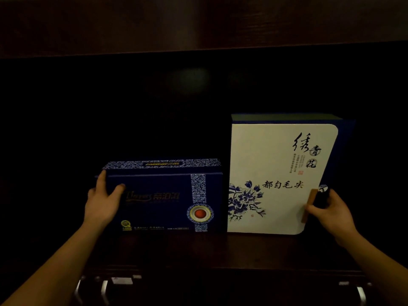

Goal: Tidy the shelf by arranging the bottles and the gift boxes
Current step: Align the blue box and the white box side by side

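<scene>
The blue gift box (163, 195) stands on the dark shelf (198, 250), with the white gift box (276, 180) just beside it at three o'clock. The left hand (101, 202) grips the blue box's nine o'clock edge; the right hand (329, 208) clasps the white box's three o'clock edge.

Two gift boxes standing side by side on the shelf board (198, 248), both set back a little from its front edge. Lower box (163, 195) to the left, taller box (276, 177) to the right, facing edges just beside each other, touching or not impossible to tell. Left hand (100, 202) on the lower box's left end, thumb across the front face, a finger up at the top left corner. Right hand (331, 210) at the taller box's right edge, low down, by the clasp (309, 205). Handles (106, 288) below the board's front edge.
</scene>
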